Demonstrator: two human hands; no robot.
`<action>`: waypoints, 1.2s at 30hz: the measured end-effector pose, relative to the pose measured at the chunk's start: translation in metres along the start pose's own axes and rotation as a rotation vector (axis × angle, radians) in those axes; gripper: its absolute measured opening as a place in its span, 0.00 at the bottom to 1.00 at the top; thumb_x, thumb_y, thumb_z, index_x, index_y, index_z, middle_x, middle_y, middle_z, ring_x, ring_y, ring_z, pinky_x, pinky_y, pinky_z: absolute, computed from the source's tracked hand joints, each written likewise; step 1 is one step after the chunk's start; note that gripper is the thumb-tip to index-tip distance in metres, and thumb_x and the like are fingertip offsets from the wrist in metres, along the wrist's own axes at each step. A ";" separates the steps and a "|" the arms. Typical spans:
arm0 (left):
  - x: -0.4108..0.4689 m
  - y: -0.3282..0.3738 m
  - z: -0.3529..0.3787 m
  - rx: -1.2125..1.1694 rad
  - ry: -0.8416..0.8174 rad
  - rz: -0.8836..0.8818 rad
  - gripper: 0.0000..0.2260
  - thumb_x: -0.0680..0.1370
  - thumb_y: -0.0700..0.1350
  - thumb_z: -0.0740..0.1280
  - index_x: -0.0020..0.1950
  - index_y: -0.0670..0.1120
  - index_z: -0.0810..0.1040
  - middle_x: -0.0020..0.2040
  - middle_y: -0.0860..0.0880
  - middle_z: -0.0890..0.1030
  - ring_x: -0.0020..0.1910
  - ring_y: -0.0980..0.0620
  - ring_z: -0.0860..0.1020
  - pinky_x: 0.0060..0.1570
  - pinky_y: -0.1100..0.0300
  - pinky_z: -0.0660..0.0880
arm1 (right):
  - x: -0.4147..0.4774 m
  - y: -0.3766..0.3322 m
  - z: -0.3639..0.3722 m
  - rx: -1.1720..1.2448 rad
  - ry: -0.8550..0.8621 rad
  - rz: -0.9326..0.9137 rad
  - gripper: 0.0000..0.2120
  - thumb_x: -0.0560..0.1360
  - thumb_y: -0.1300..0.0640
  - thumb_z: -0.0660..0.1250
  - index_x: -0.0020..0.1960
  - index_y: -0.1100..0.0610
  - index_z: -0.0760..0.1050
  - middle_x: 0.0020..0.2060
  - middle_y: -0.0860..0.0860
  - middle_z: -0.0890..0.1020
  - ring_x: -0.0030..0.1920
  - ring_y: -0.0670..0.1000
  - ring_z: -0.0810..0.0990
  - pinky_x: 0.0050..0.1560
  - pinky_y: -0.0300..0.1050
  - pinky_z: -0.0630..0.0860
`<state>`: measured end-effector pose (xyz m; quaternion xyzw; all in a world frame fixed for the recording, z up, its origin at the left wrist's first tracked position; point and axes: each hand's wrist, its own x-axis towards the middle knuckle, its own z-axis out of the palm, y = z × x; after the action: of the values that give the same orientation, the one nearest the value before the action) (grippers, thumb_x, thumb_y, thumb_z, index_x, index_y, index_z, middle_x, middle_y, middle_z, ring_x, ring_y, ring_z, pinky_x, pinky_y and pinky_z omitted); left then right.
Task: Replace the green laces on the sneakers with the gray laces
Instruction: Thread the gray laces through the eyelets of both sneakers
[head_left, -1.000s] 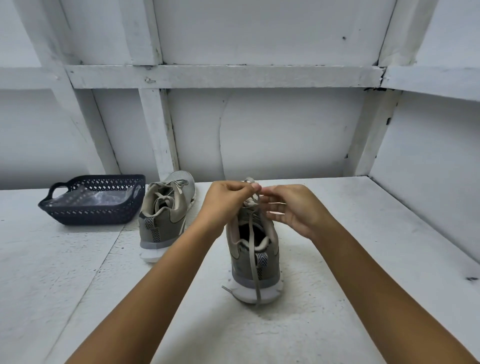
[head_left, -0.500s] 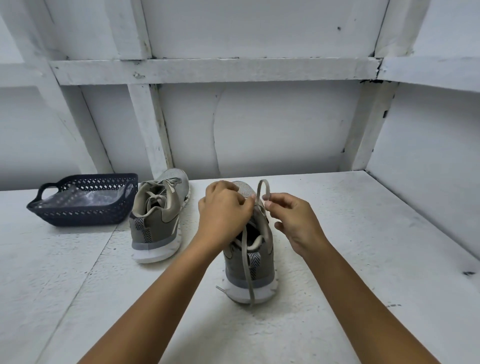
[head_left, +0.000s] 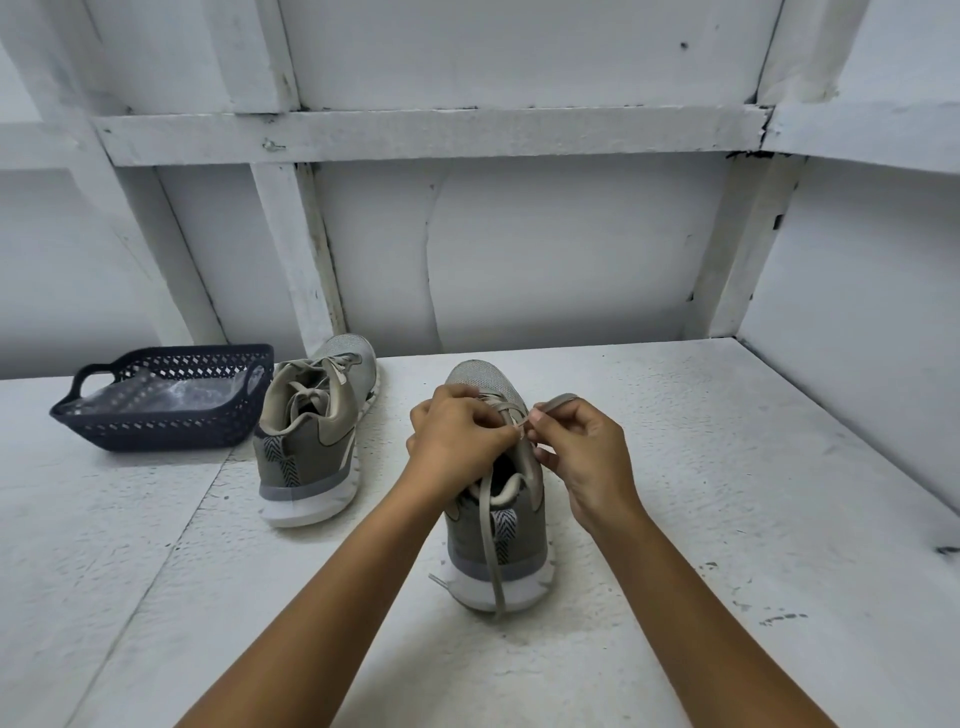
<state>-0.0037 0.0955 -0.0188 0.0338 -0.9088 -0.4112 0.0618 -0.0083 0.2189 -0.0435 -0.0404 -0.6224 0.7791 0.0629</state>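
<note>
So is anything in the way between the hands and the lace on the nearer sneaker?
Nothing visible. The left hand and right hand both pinch the lace over the nearer sneaker. The other sneaker and the basket sit apart, off to the left.

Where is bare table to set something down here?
Widest: table right of the near sneaker, out to the right wall. Also the near-left stretch in front of the basket and far sneaker. Crowded: left hand and right hand bunched on the lace over the near sneaker; basket and far sneaker sit close together.
</note>
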 end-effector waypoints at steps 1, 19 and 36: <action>-0.001 0.000 0.000 -0.006 0.000 -0.002 0.06 0.72 0.50 0.72 0.35 0.54 0.79 0.62 0.55 0.70 0.68 0.51 0.60 0.65 0.57 0.58 | 0.000 0.001 0.000 -0.010 0.006 -0.013 0.09 0.74 0.66 0.68 0.36 0.58 0.75 0.30 0.53 0.79 0.33 0.47 0.78 0.34 0.37 0.75; 0.001 -0.004 0.003 -0.026 0.005 0.011 0.08 0.77 0.45 0.64 0.47 0.48 0.83 0.65 0.53 0.69 0.68 0.48 0.62 0.65 0.57 0.60 | -0.004 0.014 0.004 -0.313 0.139 -0.301 0.08 0.74 0.62 0.69 0.36 0.56 0.75 0.32 0.46 0.80 0.37 0.47 0.79 0.43 0.49 0.79; 0.008 -0.006 0.004 0.014 -0.029 0.014 0.06 0.76 0.46 0.67 0.48 0.47 0.83 0.65 0.51 0.68 0.68 0.47 0.64 0.65 0.55 0.64 | 0.001 0.023 0.005 -0.369 0.098 -0.258 0.08 0.74 0.58 0.68 0.37 0.59 0.79 0.36 0.49 0.82 0.41 0.50 0.81 0.45 0.47 0.77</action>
<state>-0.0118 0.0941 -0.0255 0.0219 -0.9128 -0.4046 0.0511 -0.0114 0.2093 -0.0649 -0.0092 -0.7505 0.6348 0.1838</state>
